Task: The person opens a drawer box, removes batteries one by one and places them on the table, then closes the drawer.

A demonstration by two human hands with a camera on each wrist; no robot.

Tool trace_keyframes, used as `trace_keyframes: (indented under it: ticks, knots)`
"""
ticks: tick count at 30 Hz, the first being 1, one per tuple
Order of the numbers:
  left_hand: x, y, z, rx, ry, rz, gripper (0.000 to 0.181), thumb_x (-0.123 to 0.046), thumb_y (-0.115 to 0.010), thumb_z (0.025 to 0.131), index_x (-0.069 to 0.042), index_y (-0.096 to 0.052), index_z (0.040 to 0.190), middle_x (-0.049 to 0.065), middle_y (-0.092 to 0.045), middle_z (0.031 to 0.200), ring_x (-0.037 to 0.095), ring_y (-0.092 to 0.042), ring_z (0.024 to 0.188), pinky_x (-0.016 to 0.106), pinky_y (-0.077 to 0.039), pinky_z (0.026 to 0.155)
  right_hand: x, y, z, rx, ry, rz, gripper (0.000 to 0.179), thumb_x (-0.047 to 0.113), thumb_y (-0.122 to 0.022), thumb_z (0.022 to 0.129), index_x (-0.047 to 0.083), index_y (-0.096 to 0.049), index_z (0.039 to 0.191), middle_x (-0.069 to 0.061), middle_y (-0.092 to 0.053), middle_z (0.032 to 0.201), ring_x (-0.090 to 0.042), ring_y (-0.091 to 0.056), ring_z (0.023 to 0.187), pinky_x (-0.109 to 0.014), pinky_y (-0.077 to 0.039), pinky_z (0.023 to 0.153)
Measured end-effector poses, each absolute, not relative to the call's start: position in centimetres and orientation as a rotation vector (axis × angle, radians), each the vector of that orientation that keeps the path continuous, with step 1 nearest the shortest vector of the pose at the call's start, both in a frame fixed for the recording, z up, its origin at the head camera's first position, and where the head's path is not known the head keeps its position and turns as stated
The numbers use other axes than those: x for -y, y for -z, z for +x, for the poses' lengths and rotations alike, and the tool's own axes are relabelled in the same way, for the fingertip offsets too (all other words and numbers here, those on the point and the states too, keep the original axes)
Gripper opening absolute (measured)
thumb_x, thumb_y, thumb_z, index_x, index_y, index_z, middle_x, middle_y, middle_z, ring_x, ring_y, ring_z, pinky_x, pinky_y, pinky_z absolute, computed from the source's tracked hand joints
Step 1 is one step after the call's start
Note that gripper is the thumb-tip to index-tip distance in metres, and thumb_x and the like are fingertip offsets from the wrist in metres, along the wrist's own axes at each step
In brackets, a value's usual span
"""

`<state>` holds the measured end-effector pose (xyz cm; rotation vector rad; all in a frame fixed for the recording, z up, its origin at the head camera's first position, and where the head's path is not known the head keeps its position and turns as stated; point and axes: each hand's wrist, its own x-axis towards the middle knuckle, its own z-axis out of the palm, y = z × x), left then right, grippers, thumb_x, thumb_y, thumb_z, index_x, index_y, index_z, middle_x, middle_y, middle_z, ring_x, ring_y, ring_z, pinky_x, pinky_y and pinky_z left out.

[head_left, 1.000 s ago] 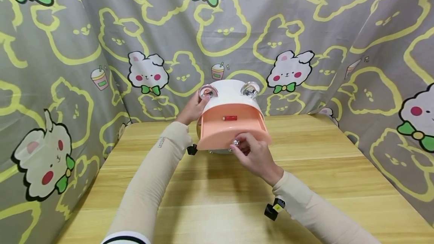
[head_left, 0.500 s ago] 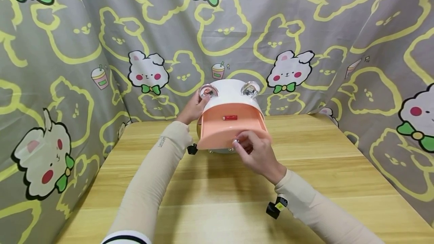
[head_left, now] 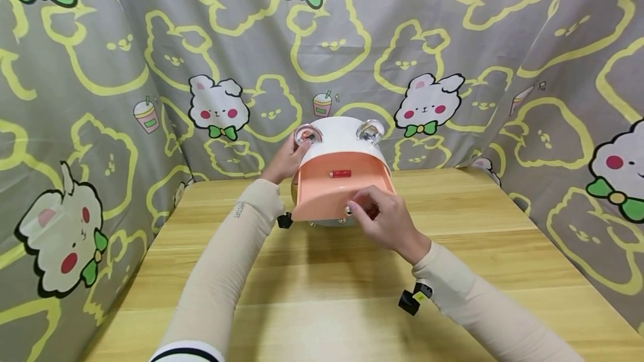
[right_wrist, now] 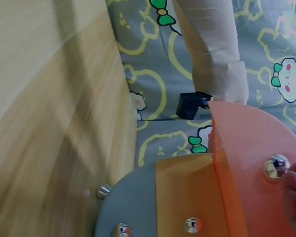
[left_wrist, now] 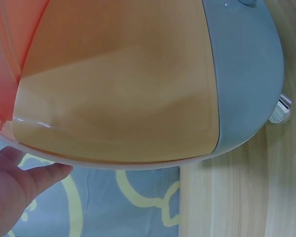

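Observation:
A rounded small drawer cabinet [head_left: 338, 129] with a white shell and two clear ring-shaped ears stands on the table. Its coral top drawer [head_left: 322, 206] is pulled out, with a small red cylinder [head_left: 341, 173], like a battery, lying inside. My left hand [head_left: 285, 161] holds the cabinet's left side, thumb by the left ear; in the left wrist view its fingers [left_wrist: 49, 175] lie along the outer rim. My right hand [head_left: 387, 218] is at the drawer front, bent fingers right beside the silver knob [right_wrist: 276, 168], which shows almost uncovered.
Below the open drawer are a tan drawer [left_wrist: 118, 98] and a grey-blue drawer [left_wrist: 246, 74], both pushed in. The cabinet stands on silver feet [left_wrist: 281, 109] on a wooden table [head_left: 312, 295]. A patterned curtain [head_left: 261, 32] surrounds the table's back and sides.
My right hand has shifted slightly to the right; its fingers, which pinched the knob, now sit beside it. The left hand, the drawer and the red cylinder stay put.

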<state>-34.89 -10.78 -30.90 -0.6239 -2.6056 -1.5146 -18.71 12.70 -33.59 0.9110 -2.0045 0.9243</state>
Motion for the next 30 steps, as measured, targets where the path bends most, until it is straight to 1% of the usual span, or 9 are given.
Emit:
trace_keyframes:
  ticks: [6,11,19,25,30]
  knots:
    - [10.9,30.9,-34.8,2.618,1.504,-0.604,0.059,-0.042,-0.041,0.103,-0.012,-0.026,0.151,0.014,-0.042,0.145,0.026,-0.04,0.132,0.038,-0.027,0.111,-13.0,32.8,-18.7,2.042,-0.916,0.955,0.014,0.006,-0.073,0.082,0.007,-0.061,0.088,0.004,-0.061,0.068,-0.003,-0.05,0.052,-0.018,-0.044,0.046]
    - [10.8,30.8,-34.7,2.615,1.515,-0.602,0.057,-0.04,-0.042,0.103,-0.012,-0.027,0.15,0.015,-0.043,0.144,0.026,-0.041,0.131,0.039,-0.027,0.111,-13.4,32.0,-18.9,2.083,-0.897,0.989,0.015,0.006,-0.074,0.082,0.007,-0.06,0.088,0.006,-0.06,0.066,-0.001,-0.05,0.052,-0.018,-0.044,0.047]
    - [10.7,30.8,-34.6,2.624,1.487,-0.612,0.057,-0.041,-0.041,0.103,-0.013,-0.026,0.151,0.015,-0.044,0.143,0.026,-0.042,0.13,0.038,-0.027,0.111,-14.2,30.4,-18.9,2.177,-0.898,1.053,0.016,0.007,-0.075,0.083,0.01,-0.059,0.084,0.011,-0.055,0.061,-0.001,-0.046,0.05,-0.021,-0.041,0.045]
    - [10.8,30.9,-34.7,2.612,1.526,-0.625,0.056,-0.039,-0.041,0.104,-0.012,-0.026,0.151,0.014,-0.044,0.143,0.025,-0.043,0.129,0.037,-0.028,0.11,-14.7,29.2,-19.4,2.216,-0.873,1.085,0.017,0.007,-0.075,0.082,0.012,-0.06,0.08,0.012,-0.049,0.057,-0.002,-0.043,0.048,-0.021,-0.038,0.043]
    - [10.7,30.8,-34.8,2.591,1.538,-0.636,0.055,-0.037,-0.042,0.104,-0.012,-0.026,0.15,0.014,-0.044,0.143,0.024,-0.043,0.129,0.037,-0.028,0.11,-15.3,27.9,-20.1,2.297,-0.87,1.097,0.014,0.008,-0.073,0.084,0.013,-0.061,0.079,0.012,-0.05,0.058,-0.004,-0.045,0.049,-0.023,-0.039,0.045]
